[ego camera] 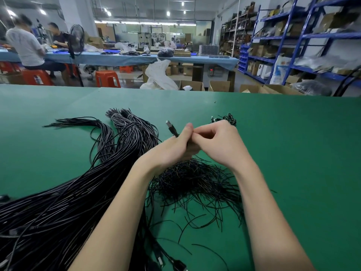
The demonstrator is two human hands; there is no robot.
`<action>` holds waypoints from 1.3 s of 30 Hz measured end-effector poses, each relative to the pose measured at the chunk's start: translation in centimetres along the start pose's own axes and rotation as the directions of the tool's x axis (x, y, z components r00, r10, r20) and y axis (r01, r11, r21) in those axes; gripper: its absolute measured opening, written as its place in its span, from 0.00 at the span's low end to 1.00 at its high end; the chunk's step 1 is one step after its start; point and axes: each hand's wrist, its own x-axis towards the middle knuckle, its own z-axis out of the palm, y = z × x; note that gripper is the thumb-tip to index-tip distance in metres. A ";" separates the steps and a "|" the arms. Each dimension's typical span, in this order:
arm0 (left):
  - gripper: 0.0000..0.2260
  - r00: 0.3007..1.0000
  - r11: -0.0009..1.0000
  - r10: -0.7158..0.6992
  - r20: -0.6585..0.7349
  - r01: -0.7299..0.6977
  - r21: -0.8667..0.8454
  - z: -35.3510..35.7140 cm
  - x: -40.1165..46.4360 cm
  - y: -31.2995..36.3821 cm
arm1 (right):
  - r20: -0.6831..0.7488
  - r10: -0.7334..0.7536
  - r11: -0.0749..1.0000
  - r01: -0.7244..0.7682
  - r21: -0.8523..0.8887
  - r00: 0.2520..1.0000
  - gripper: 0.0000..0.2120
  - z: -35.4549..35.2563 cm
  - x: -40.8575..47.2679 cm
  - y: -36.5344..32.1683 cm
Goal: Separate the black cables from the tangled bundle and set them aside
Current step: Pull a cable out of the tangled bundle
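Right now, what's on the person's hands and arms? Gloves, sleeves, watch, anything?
Nothing visible. The left hand and right hand are bare, no gloves, and no rings show. Both forearms are uncovered down to the bottom edge of the picture: no sleeves, no watch, no wristband, no strap or cable attached.

a factory floor: blue stock shelves (283, 42), long workbench (117, 57), seated workers (25, 45)

On the tabletop (293, 143), a large cable bundle (68, 202) runs from lower left toward centre. Right of it, at centre, lies a heap of thin ties (197, 184). Both hands meet just above that heap, left hand (172, 151) touching right hand (220, 143). A small pile (227, 118) sits behind the hands.
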 end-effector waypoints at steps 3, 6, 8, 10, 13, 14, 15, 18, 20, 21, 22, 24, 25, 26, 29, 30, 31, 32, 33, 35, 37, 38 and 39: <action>0.26 0.995 0.971 0.071 -0.073 -0.085 -0.222 -0.1 0.5 0.0 | -0.080 0.031 0.974 -0.012 0.228 0.996 0.08 1.4 -0.1 0.0; 0.27 0.984 0.926 0.059 -0.168 -0.117 -0.358 -0.2 0.8 0.0 | -0.127 0.006 0.936 0.039 0.351 0.992 0.11 3.0 -0.3 0.5; 0.28 0.981 0.896 0.051 -0.190 -0.128 -0.425 0.0 0.9 -0.1 | -0.162 -0.028 0.932 0.084 0.352 0.986 0.13 3.9 -0.5 0.9; 0.27 0.979 0.844 0.045 -0.200 -0.144 -0.516 0.3 0.8 0.0 | -0.204 -0.040 0.928 0.112 0.354 0.978 0.13 4.6 -1.0 1.1; 0.26 0.978 0.780 0.059 -0.201 -0.171 -0.602 0.7 0.9 0.4 | -0.340 -0.017 0.934 0.136 0.330 0.940 0.11 5.4 -1.7 1.4; 0.25 0.978 0.772 0.069 -0.198 -0.178 -0.610 0.7 0.9 0.5 | -0.375 0.010 0.935 0.124 0.331 0.927 0.09 5.4 -1.9 1.4; 0.25 0.977 0.766 0.077 -0.198 -0.185 -0.616 0.8 1.0 0.5 | -0.393 0.031 0.935 0.112 0.336 0.919 0.08 5.4 -2.0 1.5; 0.25 0.966 0.737 0.084 -0.243 -0.224 -0.638 0.7 1.2 0.3 | -0.315 0.055 0.934 0.063 0.351 0.948 0.07 4.8 -2.0 1.9; 0.24 0.959 0.749 0.092 -0.267 -0.243 -0.616 0.7 1.4 0.1 | -0.234 0.094 0.932 -0.003 0.362 0.968 0.07 4.4 -1.9 2.2; 0.23 0.958 0.766 0.100 -0.268 -0.246 -0.594 0.7 1.4 0.1 | -0.212 0.118 0.931 -0.034 0.363 0.970 0.07 4.3 -1.9 2.3; 0.22 0.958 0.784 0.109 -0.265 -0.247 -0.570 0.9 1.3 0.0 | -0.201 0.138 0.929 -0.057 0.365 0.970 0.08 4.2 -1.8 2.3; 0.19 0.959 0.818 0.133 -0.250 -0.249 -0.518 1.2 1.3 -0.2 | -0.184 0.181 0.908 -0.092 0.409 0.966 0.08 4.1 -1.8 2.5; 0.17 0.961 0.836 0.142 -0.236 -0.244 -0.491 1.3 1.2 -0.4 | -0.168 0.211 0.891 -0.119 0.438 0.963 0.07 4.2 -1.8 2.6; 0.17 0.964 0.853 0.142 -0.224 -0.234 -0.466 1.4 1.2 -0.5 | -0.147 0.237 0.883 -0.149 0.445 0.960 0.05 4.1 -1.8 2.7; 0.19 0.969 0.864 0.115 -0.219 -0.206 -0.459 1.3 1.2 -0.8 | 0.013 0.249 0.912 -0.239 0.332 0.968 0.04 2.4 -1.8 3.5; 0.20 0.968 0.858 0.113 -0.223 -0.208 -0.470 1.3 1.2 -0.8 | 0.092 0.236 0.927 -0.253 0.279 0.967 0.05 1.6 -1.8 3.7; 0.20 0.968 0.849 0.115 -0.221 -0.211 -0.483 1.2 1.2 -0.8 | 0.165 0.225 0.937 -0.259 0.234 0.960 0.05 0.8 -1.8 3.9; 0.21 0.970 0.840 0.120 -0.211 -0.213 -0.499 1.1 1.2 -0.7 | 0.212 0.220 0.942 -0.264 0.207 0.952 0.05 0.3 -1.8 4.0; 0.21 0.973 0.831 0.128 -0.192 -0.211 -0.515 1.2 1.2 -0.6 | 0.226 0.223 0.942 -0.269 0.200 0.948 0.05 0.2 -1.8 4.0; 0.20 0.977 0.829 0.149 -0.155 -0.209 -0.519 1.4 1.1 -0.5 | 0.190 0.235 0.937 -0.275 0.218 0.953 0.03 0.6 -1.8 3.9; 0.18 0.976 0.847 0.167 -0.142 -0.215 -0.486 1.6 0.9 -0.4 | 0.167 0.247 0.926 -0.283 0.249 0.955 0.03 1.3 -1.9 3.6; 0.17 0.975 0.854 0.172 -0.140 -0.219 -0.472 1.5 0.8 -0.5 | 0.167 0.249 0.920 -0.287 0.268 0.954 0.03 1.6 -2.0 3.6; 0.17 0.975 0.859 0.177 -0.137 -0.220 -0.462 1.5 0.8 -0.5 | 0.168 0.250 0.911 -0.290 0.292 0.954 0.04 1.7 -2.0 3.6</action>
